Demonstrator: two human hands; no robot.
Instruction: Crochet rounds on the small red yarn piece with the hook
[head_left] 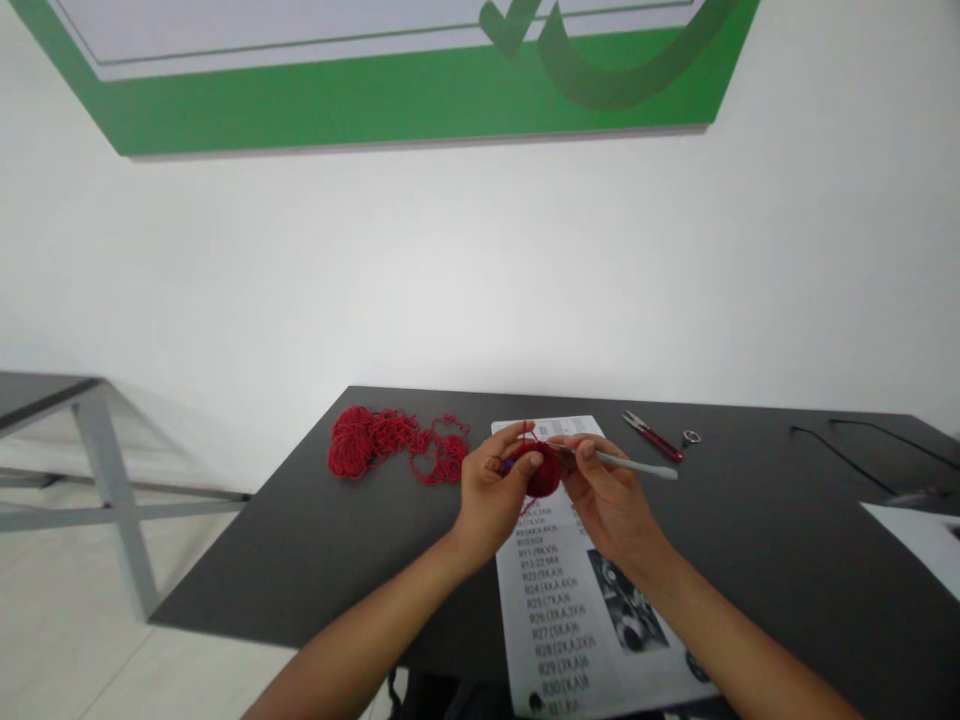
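Note:
A small round piece of dark red crochet work (543, 472) is pinched in my left hand (487, 490), with the thumb on its near side. A strand of red yarn runs up over that hand's raised index finger. Something small and purple (508, 466) shows beside the left fingers. My right hand (609, 490) is closed on a crochet hook (637, 464) with a grey handle, its metal tip at the upper edge of the red piece. Both hands are above a printed pattern sheet (536, 620) with rows of text and a dark photo.
On the black table (360, 560), a ball of red yarn (351, 442) with loose tangled strands (442, 450) lies to the left. Red-handled thread snips (652, 436) and a small metal ring (691, 438) are at the back right. Eyeglasses (847, 458) and white paper (919, 540) lie far right.

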